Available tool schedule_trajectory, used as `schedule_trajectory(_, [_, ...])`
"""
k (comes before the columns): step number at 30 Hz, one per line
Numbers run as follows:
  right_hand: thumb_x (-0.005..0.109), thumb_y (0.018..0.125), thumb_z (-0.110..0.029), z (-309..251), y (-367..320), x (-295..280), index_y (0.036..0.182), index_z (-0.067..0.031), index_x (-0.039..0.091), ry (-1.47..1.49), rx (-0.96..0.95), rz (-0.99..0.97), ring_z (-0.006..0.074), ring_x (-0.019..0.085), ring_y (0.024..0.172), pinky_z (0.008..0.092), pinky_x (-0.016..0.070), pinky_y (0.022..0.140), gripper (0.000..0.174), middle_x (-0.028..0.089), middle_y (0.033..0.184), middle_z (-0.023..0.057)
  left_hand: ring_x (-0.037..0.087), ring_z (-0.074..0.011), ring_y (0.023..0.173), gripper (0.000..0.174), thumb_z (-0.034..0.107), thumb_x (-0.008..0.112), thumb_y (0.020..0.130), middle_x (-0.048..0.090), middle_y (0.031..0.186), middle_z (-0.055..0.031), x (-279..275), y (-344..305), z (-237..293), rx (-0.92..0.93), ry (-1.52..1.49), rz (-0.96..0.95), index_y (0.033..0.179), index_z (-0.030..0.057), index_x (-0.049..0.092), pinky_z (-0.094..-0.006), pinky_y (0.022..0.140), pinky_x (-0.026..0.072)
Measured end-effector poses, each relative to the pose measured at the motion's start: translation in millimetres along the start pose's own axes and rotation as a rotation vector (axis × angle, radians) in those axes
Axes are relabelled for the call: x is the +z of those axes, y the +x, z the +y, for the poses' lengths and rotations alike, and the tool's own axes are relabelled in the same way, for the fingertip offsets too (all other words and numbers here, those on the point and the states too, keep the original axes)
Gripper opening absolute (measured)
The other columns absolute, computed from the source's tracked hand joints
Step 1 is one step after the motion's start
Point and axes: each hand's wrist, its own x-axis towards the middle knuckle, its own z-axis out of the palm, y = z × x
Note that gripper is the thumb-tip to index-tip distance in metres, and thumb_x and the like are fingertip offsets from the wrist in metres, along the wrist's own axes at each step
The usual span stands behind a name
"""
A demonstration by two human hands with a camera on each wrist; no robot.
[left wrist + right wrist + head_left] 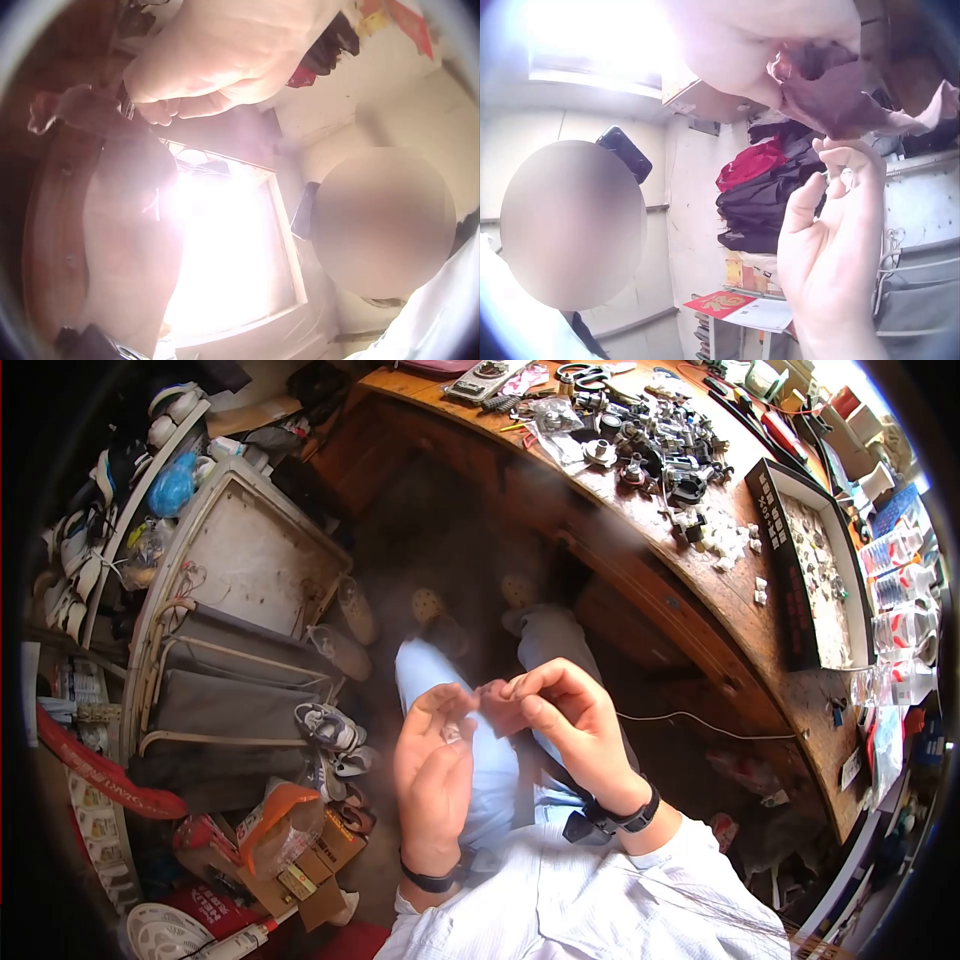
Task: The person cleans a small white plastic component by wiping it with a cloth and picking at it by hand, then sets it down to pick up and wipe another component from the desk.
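My right hand [580, 715] pinches a thin dusky-purple cloth [503, 710] between thumb and fingers, above the knees. In the right wrist view the cloth [836, 94] hangs crumpled, with a loose end stretching to the right. Facing it, my left hand [435, 765] is cupped palm inward, fingers curled. A small whitish, shiny piece [452, 733] sits between its thumb and fingers; the right wrist view shows this piece [846, 178] mostly covered by them. The left fingertips are close to the cloth's edge.
A wooden desk [690, 585] curves along the right, bearing many metal parts [650, 445], white pieces [725, 540] and a black-edged tray [785, 575]. Clear bottles [900, 630] stand beyond. Folded chairs [230, 710], shoes [330, 728] and a cardboard box [320, 870] crowd the left.
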Motion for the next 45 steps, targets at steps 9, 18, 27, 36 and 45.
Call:
schedule_trajectory(9, [0.057,0.1,-0.004,-0.5,-4.9,-4.2,0.104,0.0,0.054,-0.287,-0.002,-0.013,0.0051,0.056,0.066,0.0203,0.0453,0.056,0.007,0.061,0.079,0.0023,0.051,-0.0312,0.132,0.048,0.003,0.047,0.097,0.05,0.142,-0.0228,1.3,0.4,-1.0,0.021,0.188,-0.077,0.143,-0.0089,0.038,-0.0383,0.112,0.0399])
schedule_trajectory(18, [0.056,0.101,-0.005,-10.6,-6.2,3.3,0.104,0.0011,0.054,-0.171,0.031,-0.056,0.0052,0.057,0.064,0.0203,0.0454,0.054,0.007,0.064,0.079,0.0045,0.069,-0.0291,0.104,0.057,0.023,0.049,0.105,0.061,0.126,-0.03,-7.1,-2.1,-3.6,0.225,0.504,-0.155,0.149,-0.0067,0.027,-0.0371,0.084,0.0578])
schedule_trajectory(27, [0.052,0.098,0.004,-12.4,1.3,-0.8,0.104,0.0026,0.054,-0.334,-0.146,-0.03,0.0074,0.063,0.069,0.0211,0.0508,0.057,0.007,0.057,0.125,0.0164,0.072,-0.0281,0.094,0.051,0.022,0.049,0.105,0.062,0.125,-0.0293,-4.6,-1.9,-4.5,0.209,0.534,-0.09,0.144,-0.006,0.033,-0.0314,0.075,0.0572])
schedule_trajectory(36, [0.058,0.098,-0.002,-5.0,-4.6,0.5,0.102,-0.0001,0.056,-0.301,-0.068,-0.108,0.0046,0.058,0.059,0.0196,0.0446,0.05,0.005,0.064,0.077,0.0032,0.049,-0.0071,0.061,0.031,0.022,0.06,0.101,0.058,0.079,-0.0024,-18.8,-7.1,-4.9,0.253,0.65,-0.06,0.119,-0.0027,0.064,-0.0214,0.055,0.0384])
schedule_trajectory(45, [0.065,0.093,-0.003,-8.2,-7.3,4.2,0.099,0.0001,0.061,-0.248,0.081,-0.063,0.0029,0.057,0.078,0.0201,0.0457,0.069,0.008,0.061,0.09,0.0002,0.06,-0.0117,0.077,0.03,0.01,0.057,0.1,0.063,0.101,-0.0082,-6.2,-6.3,-3.9,0.19,0.507,-0.106,0.127,-0.0037,0.059,-0.0247,0.069,0.0492])
